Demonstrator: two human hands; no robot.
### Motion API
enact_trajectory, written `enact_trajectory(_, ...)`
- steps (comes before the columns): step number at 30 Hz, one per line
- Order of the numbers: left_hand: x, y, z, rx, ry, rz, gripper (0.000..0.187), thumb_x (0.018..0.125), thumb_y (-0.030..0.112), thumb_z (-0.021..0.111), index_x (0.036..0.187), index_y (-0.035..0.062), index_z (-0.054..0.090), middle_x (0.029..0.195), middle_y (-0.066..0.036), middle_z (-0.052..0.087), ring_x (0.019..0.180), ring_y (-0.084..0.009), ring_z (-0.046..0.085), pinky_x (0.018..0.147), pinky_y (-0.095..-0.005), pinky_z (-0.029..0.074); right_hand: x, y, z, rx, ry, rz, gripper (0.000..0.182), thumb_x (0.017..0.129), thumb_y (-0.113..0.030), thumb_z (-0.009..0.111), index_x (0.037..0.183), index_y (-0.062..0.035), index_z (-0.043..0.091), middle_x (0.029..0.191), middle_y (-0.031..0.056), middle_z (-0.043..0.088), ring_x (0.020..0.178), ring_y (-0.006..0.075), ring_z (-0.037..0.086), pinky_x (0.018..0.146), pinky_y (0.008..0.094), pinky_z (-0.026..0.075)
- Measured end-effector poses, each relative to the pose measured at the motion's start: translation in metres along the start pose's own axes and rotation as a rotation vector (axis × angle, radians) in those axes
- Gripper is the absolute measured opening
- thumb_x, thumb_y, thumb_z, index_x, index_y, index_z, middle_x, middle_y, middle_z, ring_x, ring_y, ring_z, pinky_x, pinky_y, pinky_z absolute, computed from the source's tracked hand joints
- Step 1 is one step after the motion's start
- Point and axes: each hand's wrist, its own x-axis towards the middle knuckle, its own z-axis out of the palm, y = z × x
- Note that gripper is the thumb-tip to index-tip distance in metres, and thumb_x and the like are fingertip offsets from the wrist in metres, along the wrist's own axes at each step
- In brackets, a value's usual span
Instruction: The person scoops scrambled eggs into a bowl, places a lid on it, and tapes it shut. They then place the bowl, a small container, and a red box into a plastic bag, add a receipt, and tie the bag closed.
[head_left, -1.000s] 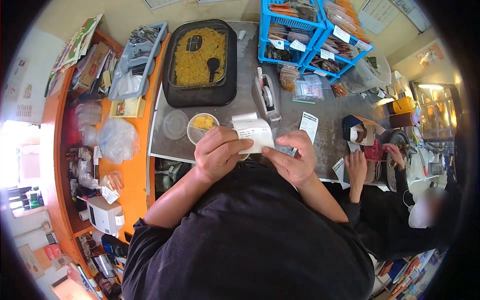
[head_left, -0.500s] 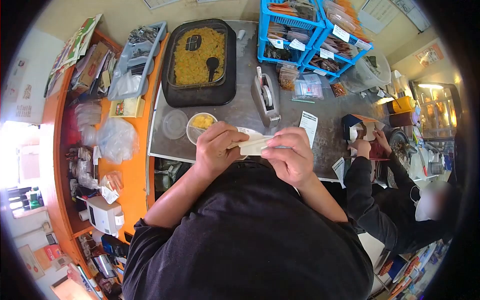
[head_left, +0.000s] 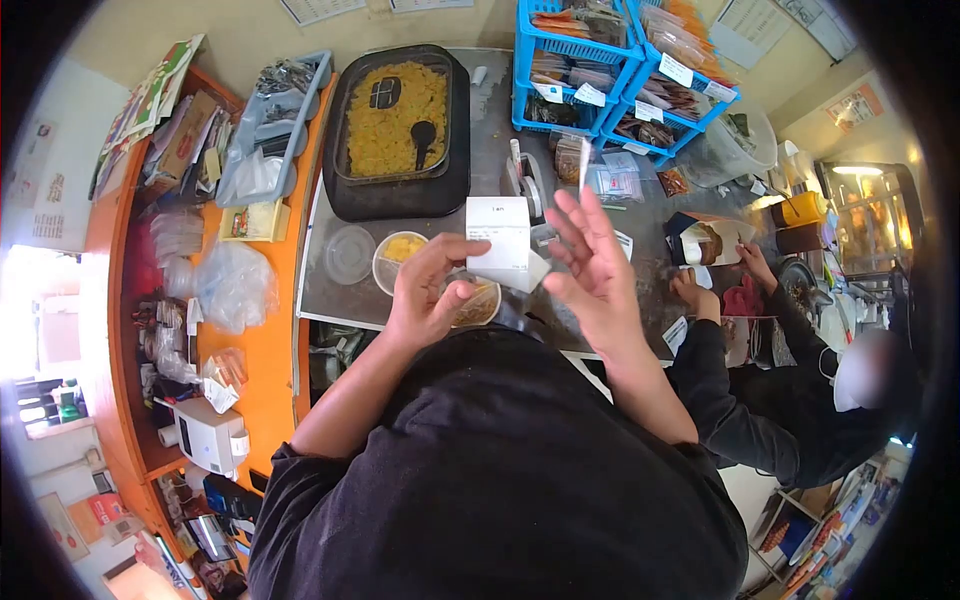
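Between the thumb and fingers of my left hand (head_left: pixel 430 290) is a printed white paper slip (head_left: pixel 498 225), folded and facing up at me. My right hand (head_left: pixel 597 270) is raised beside the slip, palm turned inward and fingers stretched apart. A thin white strip (head_left: pixel 585 160) stands at its fingertips; whether it sticks to them cannot be made out. Below the slip is a round tub with brownish food (head_left: pixel 480 305), partly covered by the slip and my left hand. Left of it stands a tub with yellow food (head_left: pixel 403 248), next to a clear round lid (head_left: pixel 349 253).
A tape dispenser (head_left: pixel 523 180) stands behind the slip. A covered tray of yellow food (head_left: pixel 398 115) lies at the back left; blue baskets (head_left: pixel 580 75) of packets stack at the back. To the right, a co-worker's hands (head_left: pixel 695 292) are at an open box (head_left: pixel 705 240).
My right hand has let go of the slip and spread its fingers, rising slightly. The slip has turned, its printed face now visible. The co-worker's box has tilted open.
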Motion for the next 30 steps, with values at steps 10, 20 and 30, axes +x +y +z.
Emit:
enact_trajectory(10, 0.003, 0.026, 0.027, -0.212, 0.162, -0.169, 0.028, 0.087, -0.003, 0.074, 0.114, 0.0004, 0.065, 0.100, -0.005, 0.067, 0.089, -0.0102, 0.064, 0.075, -0.0283, 0.050, -0.003, 0.018, 0.013, -0.216, -0.044, -0.089, 0.077, 0.090, 0.011, 0.068, 0.155, -0.0067, 0.032, 0.119, 0.0149, 0.069, 0.104, 0.0168, 0.069, 0.091, 0.0292, 0.054)
enact_trajectory(20, 0.010, 0.026, 0.011, 0.316, 0.045, 0.022, 0.010, 0.086, 0.007, 0.078, 0.090, 0.0016, 0.071, 0.078, -0.009, 0.068, 0.068, -0.0188, 0.067, 0.062, -0.0318, 0.050, -0.002, 0.014, 0.016, -0.459, -0.016, -0.173, 0.069, 0.084, 0.006, 0.076, 0.145, -0.0050, 0.047, 0.102, 0.0108, 0.073, 0.094, 0.0161, 0.069, 0.088, 0.0302, 0.053)
enact_trajectory(30, 0.000, 0.028, 0.003, 0.482, 0.076, 0.048, 0.030, 0.081, 0.021, 0.084, 0.073, 0.0018, 0.063, 0.067, -0.012, 0.061, 0.054, -0.0258, 0.059, 0.051, -0.0353, 0.044, 0.001, 0.007, 0.025, -0.610, -0.051, -0.189, 0.071, 0.081, -0.002, 0.081, 0.144, -0.0070, 0.049, 0.108, 0.0084, 0.072, 0.099, 0.0178, 0.066, 0.091, 0.0325, 0.049)
